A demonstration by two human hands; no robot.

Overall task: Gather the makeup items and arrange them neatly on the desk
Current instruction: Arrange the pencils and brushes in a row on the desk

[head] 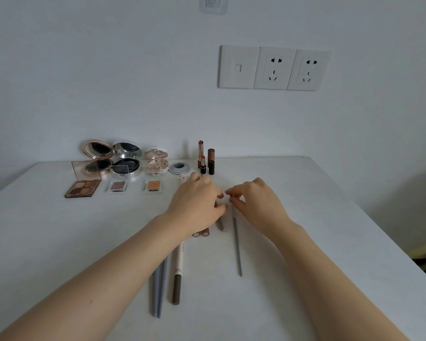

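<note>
Plain pale grey-white wall (108,70) fills upper 2/3 of frame, flat even light, no hard shadows. Upper right of centre: white 3-gang wall plate (273,68), left gang w/ small square port, middle + right gangs are power sockets. Top centre, at frame edge: clear plastic adhesive hook mount (213,3), cut off by edge. White desk (317,217) takes lower half, back edge against wall, right edge running diag. to lower right. Round grey cable grommet (179,167) set in desk near back edge, centre. Far right, past desk edge: dark shadowed area, floor unclear.
</note>
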